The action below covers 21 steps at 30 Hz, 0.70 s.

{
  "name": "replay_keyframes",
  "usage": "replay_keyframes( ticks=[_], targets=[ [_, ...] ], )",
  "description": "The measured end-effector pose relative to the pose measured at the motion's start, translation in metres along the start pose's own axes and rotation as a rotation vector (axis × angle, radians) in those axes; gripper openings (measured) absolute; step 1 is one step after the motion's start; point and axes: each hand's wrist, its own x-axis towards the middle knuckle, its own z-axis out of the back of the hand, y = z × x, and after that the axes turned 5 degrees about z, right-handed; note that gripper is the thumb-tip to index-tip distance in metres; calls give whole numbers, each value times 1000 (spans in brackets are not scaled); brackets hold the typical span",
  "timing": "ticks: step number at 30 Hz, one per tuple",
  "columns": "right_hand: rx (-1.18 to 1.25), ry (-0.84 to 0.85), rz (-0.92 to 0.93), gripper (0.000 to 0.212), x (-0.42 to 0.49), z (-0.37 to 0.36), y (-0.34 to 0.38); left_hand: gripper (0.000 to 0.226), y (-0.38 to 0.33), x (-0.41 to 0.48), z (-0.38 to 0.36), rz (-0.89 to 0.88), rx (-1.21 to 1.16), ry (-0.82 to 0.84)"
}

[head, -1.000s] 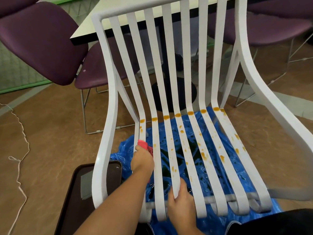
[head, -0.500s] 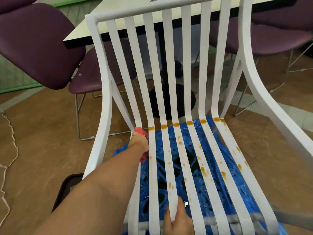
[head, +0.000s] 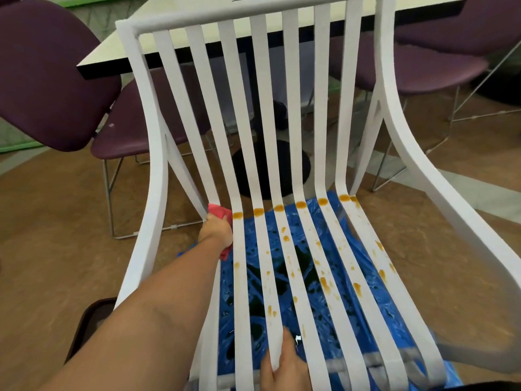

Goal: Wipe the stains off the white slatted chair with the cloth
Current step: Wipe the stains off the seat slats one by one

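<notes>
The white slatted chair (head: 158, 176) fills the view, its back toward the table. Orange-brown stains (head: 300, 204) form a row across the bend of the slats, and smaller spots dot the seat slats. My left hand (head: 215, 230) grips a red cloth (head: 218, 210) and presses it on the leftmost slat at the seat bend. The cloth is mostly hidden under the hand. My right hand (head: 284, 368) grips a middle slat near the seat's front edge, thumb on top.
A blue plastic sheet (head: 375, 289) lies on the floor under the chair. A dark tray (head: 87, 323) sits at the lower left. Purple chairs (head: 48, 77) and a cream table (head: 284, 15) with a black base (head: 270, 167) stand behind.
My left hand has slid the cloth up the leftmost slat from mid-seat to the bend. The stains on that slat are gone. The view has moved closer.
</notes>
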Motion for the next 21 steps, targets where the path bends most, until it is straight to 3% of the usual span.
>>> replay_keyframes(
  ticks=[3, 7, 21],
  targets=[
    [189, 139, -36, 41, -9, -2, -4, 51, 8, -9, -3, 15, 47, 10],
    [215, 304, -214, 52, -17, -5, -7, 48, 25, -40, -3, 21, 37, 24],
    [245, 464, -319, 53, -9, 20, 10, 43, 130, -214, -5, 42, -34, 4]
  ],
)
